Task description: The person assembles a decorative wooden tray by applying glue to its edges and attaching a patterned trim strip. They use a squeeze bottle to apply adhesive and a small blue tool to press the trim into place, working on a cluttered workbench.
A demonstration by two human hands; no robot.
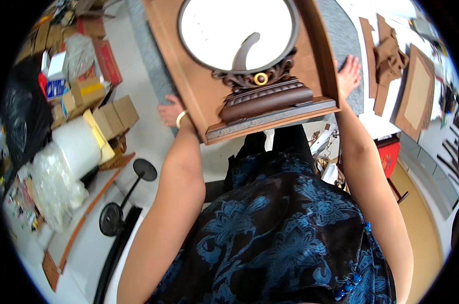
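Observation:
A shallow brown wooden case (pixel 201 96) with raised sides lies in front of me on a grey cloth-covered table (pixel 352 30). Inside it is a round white panel (pixel 214 30) with a dark rim, on a carved dark wooden stand (pixel 267 103) bearing a small yellow ring (pixel 261 78). A dark curved shape (pixel 246 50) shows on the white panel; whether it is a reflection cannot be told. My left hand (pixel 171 111), a pale bangle at its wrist, is beside the case's left side with fingers apart. On the cloth past the right side, my right hand (pixel 349 76) lies with fingers spread.
Cardboard boxes (pixel 115 115), a white wrapped roll (pixel 82 144), clear plastic bags (pixel 57 185) and a black bag (pixel 29 109) crowd the left. At right lie brown wooden pieces (pixel 389 53) and a framed panel (pixel 416 93). A red object (pixel 389 158) stands below them.

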